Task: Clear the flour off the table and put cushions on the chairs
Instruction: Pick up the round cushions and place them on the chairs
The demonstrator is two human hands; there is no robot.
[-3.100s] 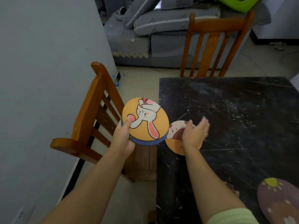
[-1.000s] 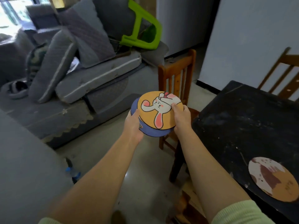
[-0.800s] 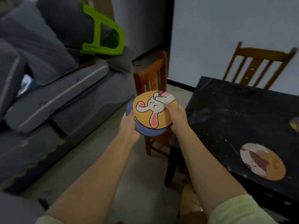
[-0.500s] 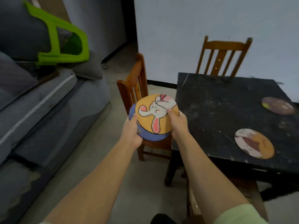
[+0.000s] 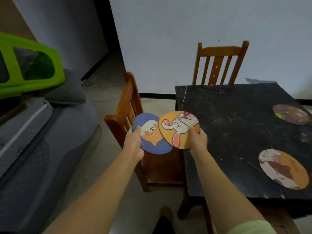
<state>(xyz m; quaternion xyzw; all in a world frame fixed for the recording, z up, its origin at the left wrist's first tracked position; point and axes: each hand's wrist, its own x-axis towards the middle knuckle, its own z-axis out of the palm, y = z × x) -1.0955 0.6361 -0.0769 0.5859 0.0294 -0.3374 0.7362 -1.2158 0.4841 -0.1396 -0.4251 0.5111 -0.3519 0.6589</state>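
Observation:
My left hand (image 5: 134, 146) grips a round blue cushion (image 5: 152, 137) with an orange cartoon animal on it. My right hand (image 5: 198, 140) grips a round orange cushion (image 5: 179, 129) with a white rabbit on it, which overlaps the blue one's right edge. Both cushions hang above the seat of a wooden chair (image 5: 128, 105) at the table's left side. The black table (image 5: 236, 125) carries faint white flour streaks and two more round cushions, a brown-and-orange one (image 5: 283, 168) near the front and a dark purple one (image 5: 291, 114) at the far right.
A second wooden chair (image 5: 219, 63) stands behind the table against the white wall. A grey sofa (image 5: 33, 132) fills the left side, with a green plastic stool (image 5: 28, 68) lying on it. My foot (image 5: 164, 220) shows on the tiled floor below.
The two stacked cushions have come apart: my right hand has slid the rabbit cushion to the right off the blue one, which stays in my left hand. My view has turned toward the table.

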